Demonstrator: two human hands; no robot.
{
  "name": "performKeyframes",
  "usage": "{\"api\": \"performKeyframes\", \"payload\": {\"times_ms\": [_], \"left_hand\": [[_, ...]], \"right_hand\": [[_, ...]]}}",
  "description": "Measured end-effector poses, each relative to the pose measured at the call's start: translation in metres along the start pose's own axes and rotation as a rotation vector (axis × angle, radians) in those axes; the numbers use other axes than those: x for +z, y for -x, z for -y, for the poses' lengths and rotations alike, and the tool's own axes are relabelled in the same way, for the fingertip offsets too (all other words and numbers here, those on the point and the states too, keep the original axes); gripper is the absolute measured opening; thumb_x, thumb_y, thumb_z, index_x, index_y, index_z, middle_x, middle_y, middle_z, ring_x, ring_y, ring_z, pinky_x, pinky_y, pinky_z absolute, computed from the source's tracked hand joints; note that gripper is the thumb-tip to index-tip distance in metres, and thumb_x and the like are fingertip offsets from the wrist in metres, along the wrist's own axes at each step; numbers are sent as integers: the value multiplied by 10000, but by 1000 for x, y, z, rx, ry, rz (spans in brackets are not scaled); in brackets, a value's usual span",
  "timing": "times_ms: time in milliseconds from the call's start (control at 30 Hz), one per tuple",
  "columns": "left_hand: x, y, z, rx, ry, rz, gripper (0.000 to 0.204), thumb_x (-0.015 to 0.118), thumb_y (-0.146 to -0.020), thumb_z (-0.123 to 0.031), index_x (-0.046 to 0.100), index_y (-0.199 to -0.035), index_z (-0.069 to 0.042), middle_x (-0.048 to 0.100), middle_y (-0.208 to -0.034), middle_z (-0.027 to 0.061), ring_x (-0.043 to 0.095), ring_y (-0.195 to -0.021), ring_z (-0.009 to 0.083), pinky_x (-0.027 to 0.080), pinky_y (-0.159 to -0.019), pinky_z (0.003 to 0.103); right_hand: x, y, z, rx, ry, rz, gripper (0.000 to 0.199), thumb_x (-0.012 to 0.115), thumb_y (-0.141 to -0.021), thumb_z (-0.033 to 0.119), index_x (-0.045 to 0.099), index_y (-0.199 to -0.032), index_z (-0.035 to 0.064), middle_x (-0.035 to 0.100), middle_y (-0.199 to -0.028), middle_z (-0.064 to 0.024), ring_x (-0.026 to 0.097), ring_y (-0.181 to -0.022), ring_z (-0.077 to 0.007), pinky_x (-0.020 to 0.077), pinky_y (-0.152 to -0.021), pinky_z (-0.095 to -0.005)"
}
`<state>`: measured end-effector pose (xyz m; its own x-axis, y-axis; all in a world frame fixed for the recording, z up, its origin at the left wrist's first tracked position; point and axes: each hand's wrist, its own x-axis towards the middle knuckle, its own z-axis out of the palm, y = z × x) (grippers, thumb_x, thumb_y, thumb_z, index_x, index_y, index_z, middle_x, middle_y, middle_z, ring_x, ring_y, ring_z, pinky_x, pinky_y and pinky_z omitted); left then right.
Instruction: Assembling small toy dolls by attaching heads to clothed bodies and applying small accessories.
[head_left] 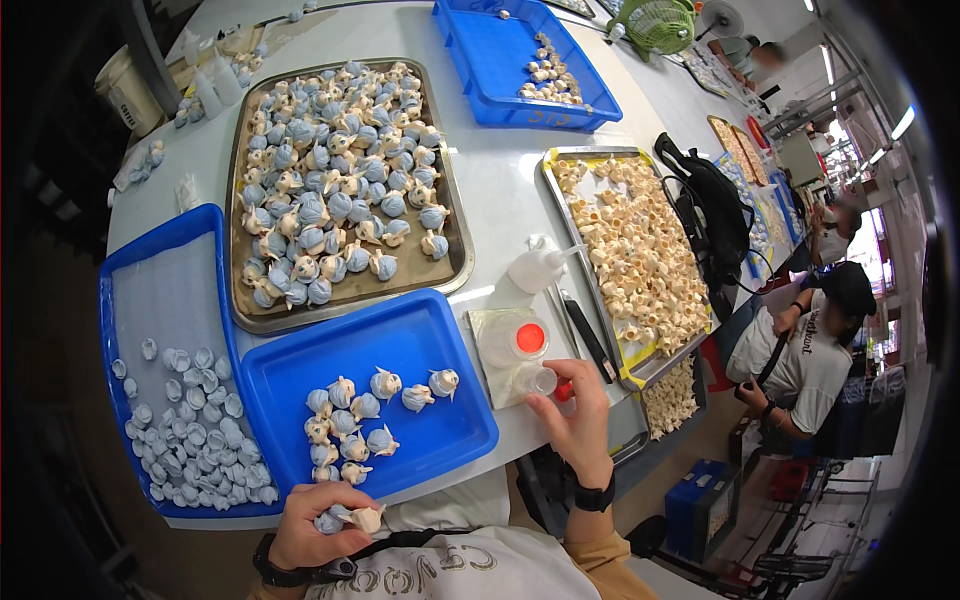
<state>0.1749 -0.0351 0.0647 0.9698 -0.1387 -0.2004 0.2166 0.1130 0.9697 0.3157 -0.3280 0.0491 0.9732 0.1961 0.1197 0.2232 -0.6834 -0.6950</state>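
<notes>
My left hand [312, 527], low at the table's near edge, grips a small doll head with a blue-grey cap and a cream part [366, 519] sticking out toward the right. My right hand [577, 418] has its thumb and forefinger closed at the side of a small clear jar [538, 380]. A red piece [564, 391] shows beneath its fingers. Behind that jar is a container with a red-orange top [530, 338], on a pale square pad [490, 320]. Between my hands, a shallow blue tray [440, 440] carries several capped heads [342, 424].
Many capped heads fill a metal tray [455, 275]. Blue-grey caps [200, 430] lie in the left blue tray [165, 330]. Cream pieces [640, 250] fill a yellow-edged tray [628, 365] at right. A white squeeze bottle [537, 268] and black-handled tool [588, 340] lie nearby. People sit farther right.
</notes>
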Motion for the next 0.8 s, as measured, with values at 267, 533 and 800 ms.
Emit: {"api": "performKeyframes", "payload": {"times_ms": [267,533,800], "left_hand": [[0,-2,0,-5,-6,5,300,746,-708,-220,656,-891,0,648,-738,72,622,-646,142,458,-575,240],[0,-4,0,-12,-12,17,295,742,-704,-216,659,-894,-6,649,-744,72,626,-654,144,461,-581,241],[0,-5,-1,-12,-26,23,301,741,-703,-212,656,-900,-1,652,-754,74,631,-664,144,465,-588,240]], "right_hand": [[-2,-3,-5,24,-47,20,367,778,-666,110,562,-951,32,547,-851,-75,509,-683,-177,442,-606,-274],[-4,-7,-11,-33,-23,59,380,796,-657,149,542,-915,33,540,-805,-73,512,-648,-172,440,-572,-272],[-7,-10,-16,-32,-60,116,415,813,-640,153,526,-915,35,529,-783,-60,509,-631,-153,443,-566,-263]]}}
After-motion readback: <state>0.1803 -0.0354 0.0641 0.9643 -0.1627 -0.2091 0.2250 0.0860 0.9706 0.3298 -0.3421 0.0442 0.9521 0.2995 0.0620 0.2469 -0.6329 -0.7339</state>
